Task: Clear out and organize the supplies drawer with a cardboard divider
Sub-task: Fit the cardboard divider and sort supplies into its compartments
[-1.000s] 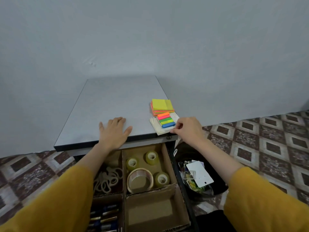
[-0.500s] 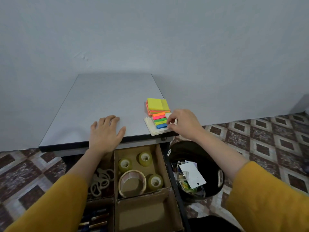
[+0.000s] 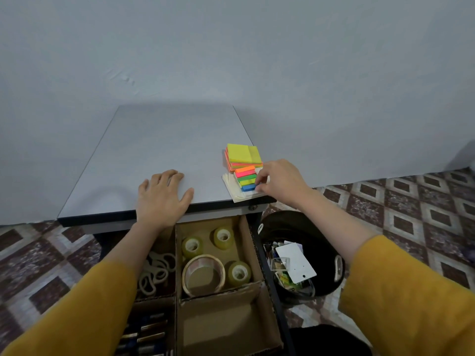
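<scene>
Head view: left hand (image 3: 162,199) lies flat, fingers straight, on desk top (image 3: 159,150) near its front edge. Right hand (image 3: 280,181), fingers curled, pinches coloured page flags (image 3: 246,179) atop white pad (image 3: 232,190) at front right corner. Below, open drawer (image 3: 271,286); its cardboard divider (image 3: 177,253) holds tape rolls (image 3: 232,278).

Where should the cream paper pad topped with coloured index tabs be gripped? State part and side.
Pinch the cream paper pad by its right edge, coming from the right, as the right hand does. It lies flat at the near right corner of the grey tabletop, and the yellow sticky-note stack crowds its far side.
</scene>
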